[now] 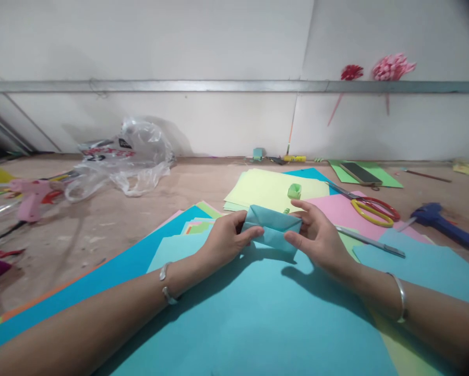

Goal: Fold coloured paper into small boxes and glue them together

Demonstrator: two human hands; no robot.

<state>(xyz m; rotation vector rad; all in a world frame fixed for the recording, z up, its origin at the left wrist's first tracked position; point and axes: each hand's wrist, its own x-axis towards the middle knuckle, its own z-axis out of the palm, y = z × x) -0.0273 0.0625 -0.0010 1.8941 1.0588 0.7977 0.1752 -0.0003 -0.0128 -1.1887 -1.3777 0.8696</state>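
A folded piece of light blue paper [272, 224] is held up between my two hands, just above a large light blue sheet [257, 318]. My left hand [234, 231] grips its left end, thumb across the front and fingers behind. At the right end, my right hand [316, 232] pinches it with the thumb low in front; the index finger is raised at the top edge. A crease runs slantwise across the folded paper. Behind it lie a small green folded paper piece [295, 191] and pale yellow sheets [265, 185].
To the right are red-and-yellow-handled scissors [375, 210], a grey pen-like tool [375, 243], a blue glue gun [445, 222] and a phone [360, 173]. On the left sit a pink glue gun [31, 198] and a clear plastic bag [132, 156]. A wall [218, 120] closes the back.
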